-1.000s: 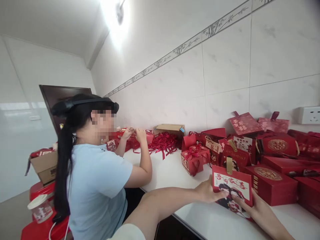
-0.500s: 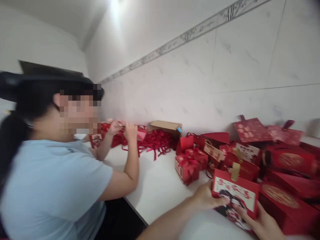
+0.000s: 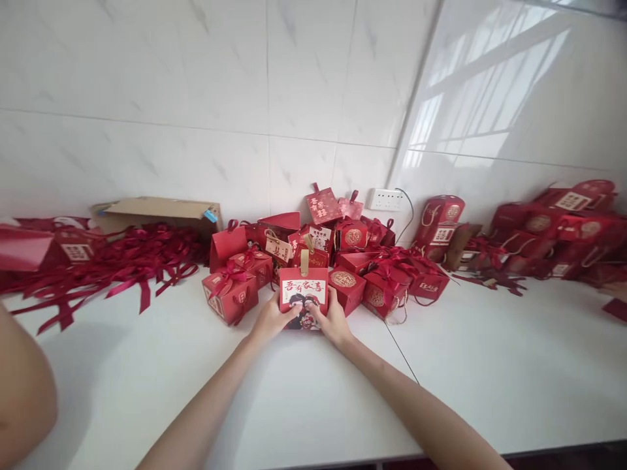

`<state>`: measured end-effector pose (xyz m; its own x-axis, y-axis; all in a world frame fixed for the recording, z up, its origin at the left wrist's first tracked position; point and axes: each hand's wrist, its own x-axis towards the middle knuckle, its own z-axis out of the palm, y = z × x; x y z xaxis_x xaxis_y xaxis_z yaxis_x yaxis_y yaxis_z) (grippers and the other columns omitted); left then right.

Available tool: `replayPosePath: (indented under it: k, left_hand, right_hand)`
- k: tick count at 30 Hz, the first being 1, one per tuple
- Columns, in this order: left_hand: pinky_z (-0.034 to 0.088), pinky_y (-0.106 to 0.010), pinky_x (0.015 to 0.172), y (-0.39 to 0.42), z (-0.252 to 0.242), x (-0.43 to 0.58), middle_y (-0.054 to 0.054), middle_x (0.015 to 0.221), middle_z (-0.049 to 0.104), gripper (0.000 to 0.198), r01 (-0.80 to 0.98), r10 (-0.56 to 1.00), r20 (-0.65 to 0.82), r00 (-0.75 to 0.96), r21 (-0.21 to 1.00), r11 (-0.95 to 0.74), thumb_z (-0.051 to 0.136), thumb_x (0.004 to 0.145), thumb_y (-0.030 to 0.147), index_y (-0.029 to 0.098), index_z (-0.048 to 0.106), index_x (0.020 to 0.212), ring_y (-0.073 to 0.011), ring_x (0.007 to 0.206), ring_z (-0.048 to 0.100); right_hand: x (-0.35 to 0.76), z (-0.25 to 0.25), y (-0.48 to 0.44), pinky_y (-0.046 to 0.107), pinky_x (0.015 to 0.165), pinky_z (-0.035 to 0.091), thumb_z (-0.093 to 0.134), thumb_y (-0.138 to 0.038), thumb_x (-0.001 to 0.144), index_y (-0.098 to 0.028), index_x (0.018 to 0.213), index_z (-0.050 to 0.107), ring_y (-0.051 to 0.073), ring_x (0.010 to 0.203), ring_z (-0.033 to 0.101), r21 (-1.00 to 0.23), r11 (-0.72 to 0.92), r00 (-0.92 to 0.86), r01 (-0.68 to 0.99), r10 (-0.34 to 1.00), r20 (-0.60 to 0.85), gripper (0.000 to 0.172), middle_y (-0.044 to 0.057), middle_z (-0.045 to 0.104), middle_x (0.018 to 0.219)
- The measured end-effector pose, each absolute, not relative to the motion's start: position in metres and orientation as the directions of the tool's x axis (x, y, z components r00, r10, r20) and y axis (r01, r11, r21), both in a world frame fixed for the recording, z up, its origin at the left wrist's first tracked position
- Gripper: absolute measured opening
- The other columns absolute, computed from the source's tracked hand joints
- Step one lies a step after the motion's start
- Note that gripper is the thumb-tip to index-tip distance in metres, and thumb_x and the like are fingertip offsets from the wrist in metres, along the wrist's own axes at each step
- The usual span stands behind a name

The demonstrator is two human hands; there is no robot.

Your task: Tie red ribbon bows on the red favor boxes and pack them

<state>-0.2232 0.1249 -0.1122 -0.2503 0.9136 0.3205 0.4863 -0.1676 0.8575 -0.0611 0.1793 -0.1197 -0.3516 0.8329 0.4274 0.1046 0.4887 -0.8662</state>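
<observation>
Between my two hands is a red gift box (image 3: 304,287) with a gold ribbon tab on top and a white front panel showing a cartoon couple and red characters. My left hand (image 3: 270,318) grips its left side, thumb across the front. On the opposite side my right hand (image 3: 336,320) holds it the same way; the fingers behind are hidden. Right behind it stands a pile of red gift boxes. A box with a dark red bow (image 3: 230,294) is left of my left hand, and one with a round gold emblem (image 3: 347,287) is beside my right hand.
Dark red ribbons (image 3: 147,254) lie heaped before a cardboard box (image 3: 157,207) on the left. More red boxes (image 3: 539,228) stand at the right. A co-worker's arm (image 3: 22,385) enters at the left edge. A power strip (image 3: 386,199) is on the wall above the white table (image 3: 465,365).
My view has swung right, from the co-worker at the left to the pile ahead. The gift box stays in both hands and now appears centred, facing me.
</observation>
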Motion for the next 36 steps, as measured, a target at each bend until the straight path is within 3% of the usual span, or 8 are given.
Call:
replayPosePath:
  k: [5,11,15,19,23,28,31,36]
  left_hand:
    - [0.052,-0.037,0.079,0.128,-0.113,-0.224,-0.006,0.099,0.07,0.047,0.545,0.927,0.282,-0.247,0.831,-0.108,0.059,0.072,0.046,0.018,0.054,0.109,-0.0269,0.092,0.065]
    - [0.053,-0.034,0.082,0.124,-0.108,-0.232,-0.005,0.108,0.067,0.058,0.487,0.95,0.311,-0.011,0.832,-0.267,0.068,0.065,0.034,0.019,0.049,0.117,-0.0245,0.096,0.064]
    - [0.051,-0.034,0.084,0.124,-0.107,-0.23,-0.005,0.105,0.068,0.05,0.617,0.914,0.395,-0.093,0.743,-0.259,0.067,0.066,0.035,0.019,0.053,0.111,-0.024,0.096,0.064]
    - [0.051,-0.035,0.083,0.123,-0.109,-0.231,-0.004,0.105,0.068,0.052,0.69,0.944,0.326,-0.045,0.693,-0.207,0.068,0.064,0.035,0.02,0.055,0.112,-0.0242,0.094,0.064]
    - [0.05,-0.035,0.085,0.121,-0.108,-0.231,-0.006,0.109,0.067,0.053,0.735,0.93,0.355,-0.098,0.655,-0.173,0.067,0.063,0.038,0.019,0.056,0.111,-0.0256,0.099,0.063]
    - [0.052,-0.033,0.08,0.12,-0.107,-0.229,-0.004,0.103,0.069,0.05,0.676,0.977,0.211,-0.012,0.722,-0.147,0.064,0.067,0.039,0.019,0.055,0.112,-0.0238,0.092,0.065]
    - [0.05,-0.035,0.085,0.119,-0.104,-0.232,-0.005,0.108,0.068,0.055,0.633,0.985,0.174,0.016,0.76,-0.145,0.066,0.066,0.04,0.019,0.054,0.116,-0.0253,0.097,0.063]
    - [0.047,-0.038,0.092,0.12,-0.098,-0.241,-0.007,0.119,0.063,0.051,0.41,0.988,0.103,0.114,0.901,-0.141,0.06,0.073,0.047,0.017,0.057,0.114,-0.0281,0.109,0.058]
  right_hand:
    - [-0.059,-0.118,0.182,0.039,0.085,0.051,0.057,-0.039,0.079,-0.021,0.111,0.037,0.023,0.095,0.065,-0.903,0.421,-0.401,0.085,0.844,0.355,0.042,0.009,0.065,0.108]
    - [-0.05,-0.117,0.182,0.038,0.085,0.051,0.062,-0.04,0.076,-0.022,0.111,0.04,0.022,0.094,0.065,-0.893,0.441,-0.41,0.091,0.834,0.37,0.044,0.005,0.067,0.106]
    - [-0.045,-0.121,0.185,0.036,0.083,0.051,0.061,-0.039,0.077,-0.02,0.108,0.04,0.022,0.095,0.064,-0.834,0.545,-0.369,0.085,0.795,0.482,0.042,0.008,0.065,0.107]
    - [-0.042,-0.125,0.189,0.038,0.083,0.051,0.06,-0.039,0.078,-0.02,0.108,0.038,0.023,0.097,0.063,-0.833,0.527,-0.46,0.169,0.79,0.406,0.041,0.01,0.063,0.109]
    - [-0.04,-0.126,0.19,0.038,0.086,0.049,0.059,-0.04,0.079,-0.019,0.114,0.035,0.023,0.102,0.06,-0.826,0.544,-0.478,0.147,0.771,0.422,0.047,0.012,0.061,0.115]
    - [-0.037,-0.123,0.192,0.038,0.088,0.049,0.06,-0.041,0.079,-0.02,0.114,0.037,0.023,0.103,0.061,-0.873,0.443,-0.533,0.203,0.798,0.281,0.047,0.01,0.062,0.114]
    - [-0.035,-0.12,0.193,0.038,0.089,0.048,0.063,-0.044,0.077,-0.021,0.114,0.039,0.023,0.103,0.061,-0.879,0.415,-0.537,0.233,0.809,0.24,0.049,0.008,0.063,0.115]
    - [-0.032,-0.115,0.195,0.038,0.09,0.048,0.064,-0.047,0.075,-0.022,0.116,0.043,0.023,0.102,0.062,-0.895,0.371,-0.557,0.247,0.81,0.182,0.053,0.005,0.064,0.114]
